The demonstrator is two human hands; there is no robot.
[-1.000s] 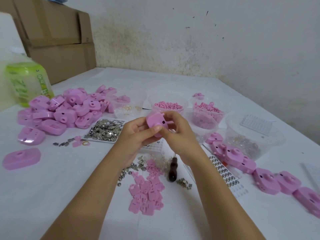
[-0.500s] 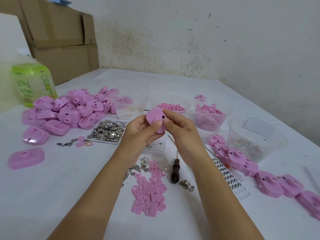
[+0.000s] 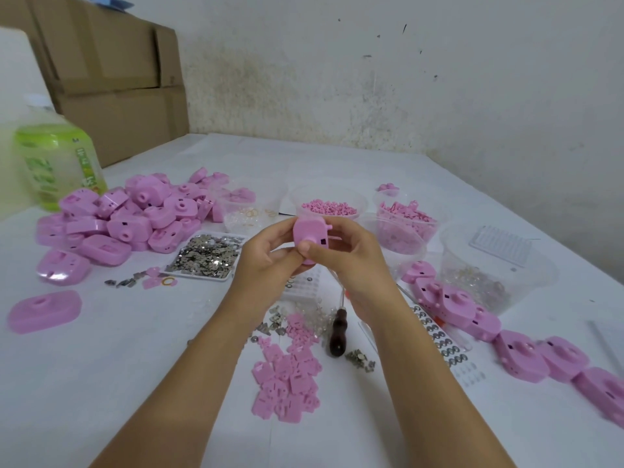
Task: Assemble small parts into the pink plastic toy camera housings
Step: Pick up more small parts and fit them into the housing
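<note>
Housing (image 3: pixel 309 235), pink, is being held up over the middle of the table (image 3: pixel 101 373). The left hand (image 3: pixel 266 261) is gripping its left side with curled fingers; the right hand (image 3: pixel 353 261) is pinching its front, thumb on the round boss. Below, a dark-handled tool (image 3: pixel 337 337) is lying beside flat pink pieces (image 3: pixel 287 376). A heap of housings (image 3: pixel 135 217) is sitting toward the left edge, and a row of housings (image 3: pixel 513 346) is running along the right edge.
</note>
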